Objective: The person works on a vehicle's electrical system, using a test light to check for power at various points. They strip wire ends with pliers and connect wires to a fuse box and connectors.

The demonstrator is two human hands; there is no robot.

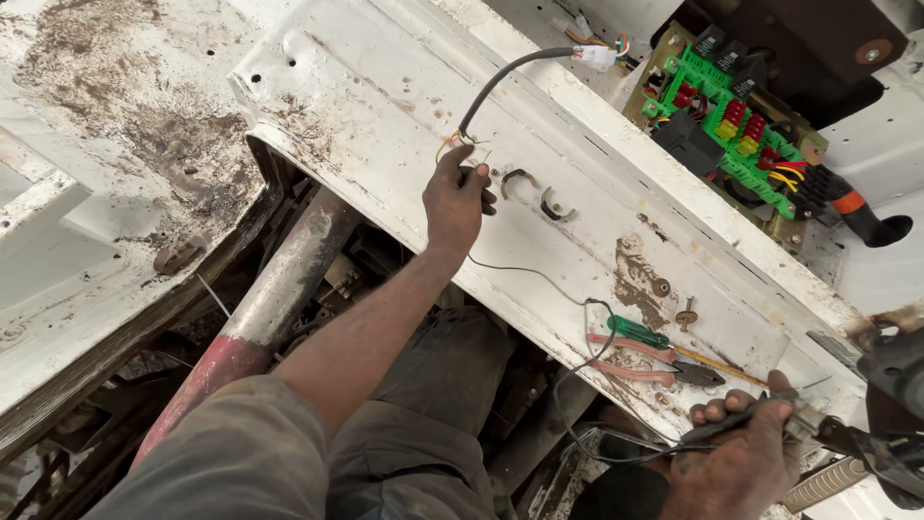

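The black cable [500, 82] rises from the left hand [454, 200] in a curve along the white metal panel [375, 87] and ends in a small white connector [597, 56] with coloured wires near the top edge. The left hand is pressed against the panel with its fingers curled on the cable's lower end, where thin orange strands [449, 143] show bare. Just beside the fingertips two curved metal clips [534, 191] lie on the panel.

The right hand [741, 462], low at the right, is closed around a dark slim tool handle [746, 420] — a thin black wire [587, 424] runs from it in a loop across the panel's lower edge. Whether the tool's tip touches anything I cannot tell; it is hidden at the frame's edge.

Between the hands, on the panel, lie a pair of pliers with faded red grips [640, 361] and a screwdriver with a green handle [640, 333], touching one another. Near them a small bolt [685, 314] stands on a rust-stained patch.

Up right sits a green fuse and relay board [746, 125] with red and yellow parts. Below the panel a metal pipe [279, 289] — grey above, red below — slants past the person's grey sleeve [231, 453].
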